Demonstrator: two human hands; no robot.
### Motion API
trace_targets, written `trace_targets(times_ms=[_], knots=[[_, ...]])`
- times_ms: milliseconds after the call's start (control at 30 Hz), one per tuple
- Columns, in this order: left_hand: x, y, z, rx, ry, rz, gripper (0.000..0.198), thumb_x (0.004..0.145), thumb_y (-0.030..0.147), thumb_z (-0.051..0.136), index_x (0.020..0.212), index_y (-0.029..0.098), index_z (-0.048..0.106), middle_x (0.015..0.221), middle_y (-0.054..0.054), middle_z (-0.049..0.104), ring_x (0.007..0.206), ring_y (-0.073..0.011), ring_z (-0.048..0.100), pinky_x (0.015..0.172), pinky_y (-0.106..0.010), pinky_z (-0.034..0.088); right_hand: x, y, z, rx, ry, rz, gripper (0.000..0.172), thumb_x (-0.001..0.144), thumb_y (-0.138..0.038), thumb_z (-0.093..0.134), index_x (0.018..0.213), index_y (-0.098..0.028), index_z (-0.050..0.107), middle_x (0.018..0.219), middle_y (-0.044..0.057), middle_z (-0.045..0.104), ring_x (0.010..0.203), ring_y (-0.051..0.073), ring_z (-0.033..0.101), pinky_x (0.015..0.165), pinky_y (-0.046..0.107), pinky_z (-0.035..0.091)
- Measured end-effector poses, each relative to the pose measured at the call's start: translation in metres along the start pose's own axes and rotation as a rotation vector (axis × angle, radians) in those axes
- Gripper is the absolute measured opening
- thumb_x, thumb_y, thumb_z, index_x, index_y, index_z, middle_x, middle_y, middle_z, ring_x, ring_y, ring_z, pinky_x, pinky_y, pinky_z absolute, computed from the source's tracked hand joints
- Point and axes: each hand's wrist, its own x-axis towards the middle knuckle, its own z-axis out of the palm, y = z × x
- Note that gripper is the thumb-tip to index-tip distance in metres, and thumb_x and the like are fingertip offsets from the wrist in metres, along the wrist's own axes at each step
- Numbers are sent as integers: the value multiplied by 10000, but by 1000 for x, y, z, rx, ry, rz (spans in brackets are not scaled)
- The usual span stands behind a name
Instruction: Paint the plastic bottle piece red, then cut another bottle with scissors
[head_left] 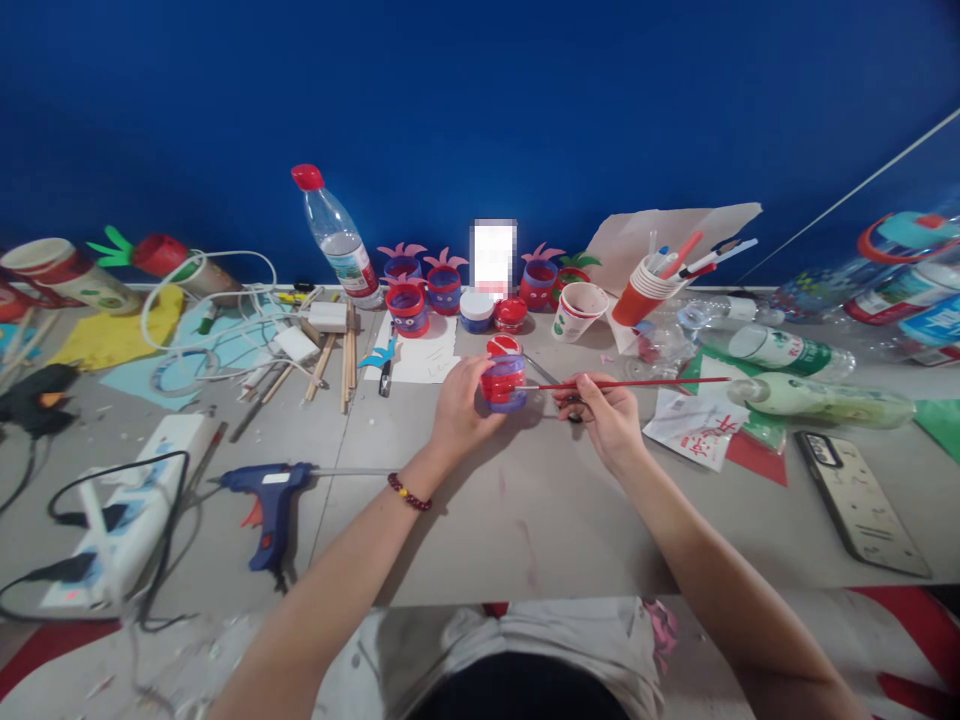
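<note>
My left hand (pixel 459 408) grips a small cut bottle piece (pixel 503 385), partly painted red with a bluish lower band, at the middle of the grey table (pixel 525 520). My right hand (pixel 609 415) holds a long red-handled paintbrush (pixel 637 383) level, its tip touching the right side of the piece. An open red paint jar (pixel 504 347) sits just behind the piece. A beaded bracelet is on my left wrist.
Finished red-and-blue pots (pixel 444 287) with pink leaves line the back by a water bottle (pixel 337 240). A blue glue gun (pixel 268 503) and power strip (pixel 124 520) lie left. Cups with pens (pixel 645 285), plastic bottles (pixel 817 400) and a phone (pixel 859 505) are right.
</note>
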Motion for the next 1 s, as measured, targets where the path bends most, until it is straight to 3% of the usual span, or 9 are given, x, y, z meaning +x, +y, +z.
trace_targets(times_ms=[633,867,1000], knots=[[1,-1,-1,-17,54,-41,496,796,367,724,1226,230,519,1142,-84,662,1059,-248,646,902,-413,537,6,-2,-9,-64,65,-82,426,646,-578,839,725,-182,703,636,47,739,542,171,690,440,260,577],[2,-1,-3,-25,39,-49,502,791,348,724,1236,263,507,1159,-76,654,1069,-254,635,916,-431,538,11,-7,-14,-48,112,-126,404,659,-570,832,737,-198,693,627,28,725,556,175,698,451,256,578],[1,-2,-2,-9,6,-34,508,779,319,716,1236,244,507,1162,-81,648,1054,-255,629,897,-428,534,11,-4,-16,-10,70,-97,375,704,-530,817,743,-181,687,627,34,724,557,173,700,421,233,545]])
